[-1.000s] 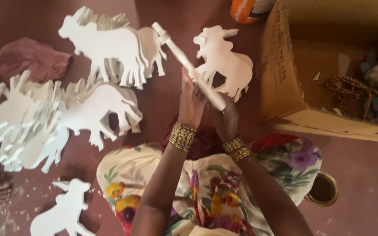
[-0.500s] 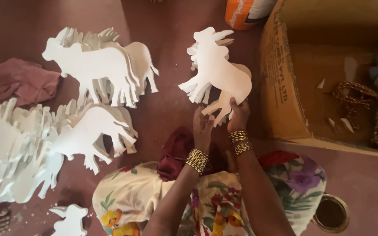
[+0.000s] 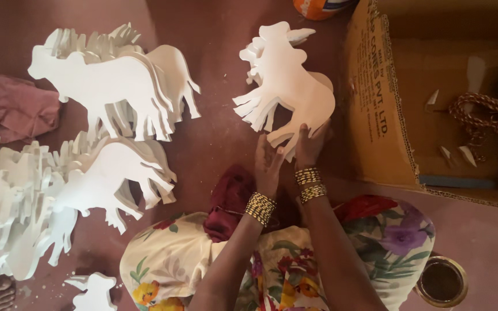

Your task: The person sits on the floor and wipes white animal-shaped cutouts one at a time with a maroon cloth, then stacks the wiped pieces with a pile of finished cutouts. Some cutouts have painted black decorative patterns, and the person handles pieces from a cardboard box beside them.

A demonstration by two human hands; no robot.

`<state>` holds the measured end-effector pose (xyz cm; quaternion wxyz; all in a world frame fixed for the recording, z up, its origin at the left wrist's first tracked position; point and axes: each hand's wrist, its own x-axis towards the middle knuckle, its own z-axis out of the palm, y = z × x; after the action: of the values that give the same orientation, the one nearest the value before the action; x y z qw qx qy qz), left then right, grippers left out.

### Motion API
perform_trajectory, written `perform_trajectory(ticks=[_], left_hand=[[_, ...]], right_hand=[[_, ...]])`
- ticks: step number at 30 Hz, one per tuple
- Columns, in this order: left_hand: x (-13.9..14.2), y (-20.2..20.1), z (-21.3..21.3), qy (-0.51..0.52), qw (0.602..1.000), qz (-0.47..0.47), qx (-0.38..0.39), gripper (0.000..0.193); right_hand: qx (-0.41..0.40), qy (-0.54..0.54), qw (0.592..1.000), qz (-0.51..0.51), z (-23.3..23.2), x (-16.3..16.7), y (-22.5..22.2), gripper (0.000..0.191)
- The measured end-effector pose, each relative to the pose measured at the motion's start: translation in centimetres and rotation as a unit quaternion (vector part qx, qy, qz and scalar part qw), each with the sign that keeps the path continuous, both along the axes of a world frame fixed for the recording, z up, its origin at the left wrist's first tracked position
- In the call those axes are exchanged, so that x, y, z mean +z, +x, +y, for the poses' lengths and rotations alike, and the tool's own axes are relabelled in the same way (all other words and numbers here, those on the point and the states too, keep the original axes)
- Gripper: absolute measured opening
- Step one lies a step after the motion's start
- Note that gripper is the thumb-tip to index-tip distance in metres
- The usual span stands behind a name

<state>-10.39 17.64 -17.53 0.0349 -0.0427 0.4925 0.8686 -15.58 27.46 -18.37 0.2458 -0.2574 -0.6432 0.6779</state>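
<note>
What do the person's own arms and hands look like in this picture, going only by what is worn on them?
Both forearms are bare, with no sleeves or gloves. The left hand has a broad band of gold-coloured beaded bangles at the wrist. The right hand has two stacked gold-coloured bangle bands at its wrist. Rings are too small to tell.

We see cutout stacks (image 3: 116, 92) at nine o'clock of the held cutouts (image 3: 286, 80) (on the floor (image 3: 214, 132)), cardboard box (image 3: 387, 115) at three.
</note>
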Motion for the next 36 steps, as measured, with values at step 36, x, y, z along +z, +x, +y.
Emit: perform_trajectory(ticks=[36], left_hand=[[5.1,6.3,-23.3,-0.357,0.766,-0.113,0.522,0.063]], right_hand=[[0.341,0.448,0.826,-0.031,-9.1,2.4,15.4,0.047]])
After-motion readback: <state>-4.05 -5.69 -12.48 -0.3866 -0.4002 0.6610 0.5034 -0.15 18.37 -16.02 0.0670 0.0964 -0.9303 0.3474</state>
